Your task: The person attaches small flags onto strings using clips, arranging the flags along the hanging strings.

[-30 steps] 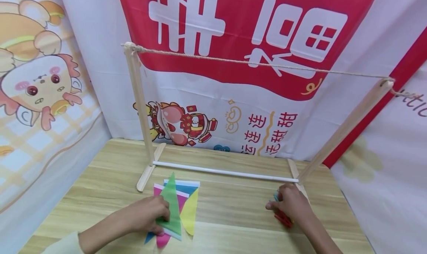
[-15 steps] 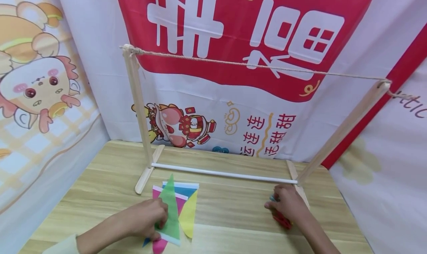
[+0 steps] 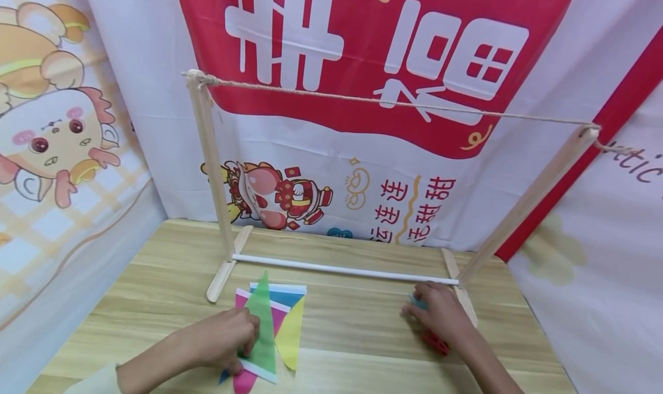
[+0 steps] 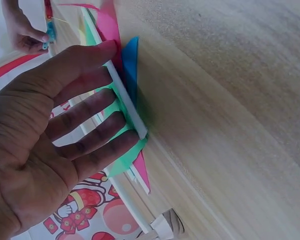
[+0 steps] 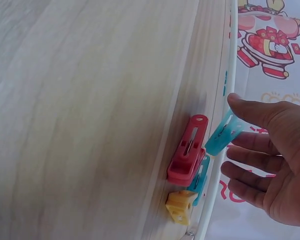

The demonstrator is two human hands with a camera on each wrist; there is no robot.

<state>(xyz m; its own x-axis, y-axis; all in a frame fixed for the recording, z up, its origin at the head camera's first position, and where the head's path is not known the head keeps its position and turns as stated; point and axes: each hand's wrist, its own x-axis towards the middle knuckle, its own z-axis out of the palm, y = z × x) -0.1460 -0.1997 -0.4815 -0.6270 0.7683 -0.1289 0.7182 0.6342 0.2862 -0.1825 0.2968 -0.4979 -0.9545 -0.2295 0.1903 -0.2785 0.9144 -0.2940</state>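
My left hand [image 3: 220,336] pinches the white-edged end of a green triangular pennant [image 3: 266,325], its thumb and forefinger at the strip [image 4: 127,100]. Under the green one lie pink [image 3: 279,312], blue [image 3: 282,296] and yellow [image 3: 291,336] pennants, fanned over each other. At the right, my right hand [image 3: 442,313] holds a light-blue clothespin [image 5: 224,132] between thumb and forefinger. Right beside it, a red clothespin [image 5: 187,152], another blue clothespin [image 5: 200,180] and a yellow clothespin [image 5: 181,206] lie in a small cluster, partly hidden by the hand in the head view.
Behind the hands stands a wooden frame with a left post [image 3: 209,158], a right post [image 3: 533,198] and flat feet. A twine line [image 3: 362,99] runs between the post tops. A white rod [image 3: 342,268] joins the bases. Printed cloth [image 3: 331,141] hangs close behind the table [image 3: 357,342].
My right hand has risen slightly with the light-blue clothespin, which now shows apart from the red one. The left hand keeps its hold on the green pennant. The head view has shifted a little.
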